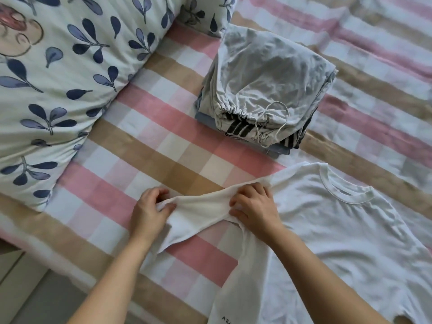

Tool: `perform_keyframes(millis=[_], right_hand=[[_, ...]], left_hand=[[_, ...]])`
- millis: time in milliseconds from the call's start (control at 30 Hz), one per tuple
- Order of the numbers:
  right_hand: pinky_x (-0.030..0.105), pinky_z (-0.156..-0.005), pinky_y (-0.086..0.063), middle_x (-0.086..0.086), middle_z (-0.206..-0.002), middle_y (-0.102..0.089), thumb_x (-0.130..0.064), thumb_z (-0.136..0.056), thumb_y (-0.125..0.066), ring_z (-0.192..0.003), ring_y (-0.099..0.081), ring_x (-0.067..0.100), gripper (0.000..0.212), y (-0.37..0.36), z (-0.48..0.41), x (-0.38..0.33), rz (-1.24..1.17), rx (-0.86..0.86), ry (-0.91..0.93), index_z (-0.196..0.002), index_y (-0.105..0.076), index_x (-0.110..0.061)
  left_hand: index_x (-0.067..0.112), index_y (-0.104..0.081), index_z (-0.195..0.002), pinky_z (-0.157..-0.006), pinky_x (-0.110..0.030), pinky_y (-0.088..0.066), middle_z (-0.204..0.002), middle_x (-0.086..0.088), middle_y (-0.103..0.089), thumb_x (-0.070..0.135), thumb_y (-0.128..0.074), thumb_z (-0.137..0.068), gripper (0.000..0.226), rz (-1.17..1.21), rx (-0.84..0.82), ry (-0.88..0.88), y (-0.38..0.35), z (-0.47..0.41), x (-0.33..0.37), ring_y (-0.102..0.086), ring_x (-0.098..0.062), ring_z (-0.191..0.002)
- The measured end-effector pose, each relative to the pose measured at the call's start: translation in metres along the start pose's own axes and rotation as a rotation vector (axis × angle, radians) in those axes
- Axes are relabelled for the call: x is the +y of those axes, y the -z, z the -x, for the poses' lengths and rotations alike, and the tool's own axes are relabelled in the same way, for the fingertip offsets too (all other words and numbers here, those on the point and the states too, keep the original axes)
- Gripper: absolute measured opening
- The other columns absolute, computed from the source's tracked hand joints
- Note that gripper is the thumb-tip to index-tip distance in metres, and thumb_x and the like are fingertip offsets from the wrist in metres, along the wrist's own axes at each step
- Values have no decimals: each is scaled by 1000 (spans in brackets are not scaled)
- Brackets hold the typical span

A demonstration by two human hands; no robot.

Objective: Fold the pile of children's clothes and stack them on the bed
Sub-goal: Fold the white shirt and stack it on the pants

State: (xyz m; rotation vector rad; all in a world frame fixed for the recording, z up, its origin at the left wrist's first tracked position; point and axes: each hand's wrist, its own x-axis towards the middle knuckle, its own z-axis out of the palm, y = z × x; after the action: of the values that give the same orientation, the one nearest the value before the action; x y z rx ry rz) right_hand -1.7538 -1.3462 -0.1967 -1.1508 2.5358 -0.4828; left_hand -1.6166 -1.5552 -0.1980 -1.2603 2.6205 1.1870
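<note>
A white T-shirt lies face up on the checked bed below a folded stack; left hand and right hand, each grip pinched on its sleeve, should pull it flat, then fold inward along a straight line.

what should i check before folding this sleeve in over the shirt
1. Both hands on the sleeve: ok. The left hand pinches the cuff end and the right hand holds near the shoulder of the white t-shirt.
2. Sleeve pulled straight: ok, it is stretched between the hands.
3. Shirt body flat: not ok, some wrinkles show across the chest.
4. Collar lying flat: ok.
5. Far sleeve laid out: cannot tell, it runs out of view.
6. Stack of folded clothes apart from the shirt: ok, bare bedspread lies between them.
</note>
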Motion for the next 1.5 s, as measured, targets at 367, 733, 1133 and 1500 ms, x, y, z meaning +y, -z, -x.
perform_keyframes(millis=[367,733,1133,1500], right_hand=[[37,-86,-40,-1,-92,-67,-25,-57,-85,-97,-45,20,32,-36,12,-18,-30,175,96,-84,-71,-20],[49,-97,-32,9,-104,-65,-32,-75,-45,-105,-48,29,33,6,-8,29,106,229,-117,-86,-71,-15],[44,-79,-44,18,-88,-67,-31,-82,-51,-86,-61,39,32,4,-56,45,58,442,-412,-88,-71,-7],[19,-75,-45,-2,-95,-63,-2,-87,-55,-87,-57,7,23,-23,-24,-86,-760,222,-287,-95,-67,-19]], left_hand=[[17,-59,-104,-89,-26,-39,-107,1,-58,51,-48,-85,41,-182,40,-455,-1,86,-57,-48,-15,-100],[17,-60,-82,-57,-3,-37,-70,15,-60,13,-65,-84,7,311,350,22,31,24,-25,-54,7,-65],[1,-59,-87,-59,-26,-32,-74,-10,-59,15,-65,-85,15,123,373,-51,28,-112,-7,-50,-23,-69],[17,-49,-120,-76,-39,-49,-104,-8,-62,7,-70,-79,47,289,228,104,50,-62,2,-61,-25,-93]])
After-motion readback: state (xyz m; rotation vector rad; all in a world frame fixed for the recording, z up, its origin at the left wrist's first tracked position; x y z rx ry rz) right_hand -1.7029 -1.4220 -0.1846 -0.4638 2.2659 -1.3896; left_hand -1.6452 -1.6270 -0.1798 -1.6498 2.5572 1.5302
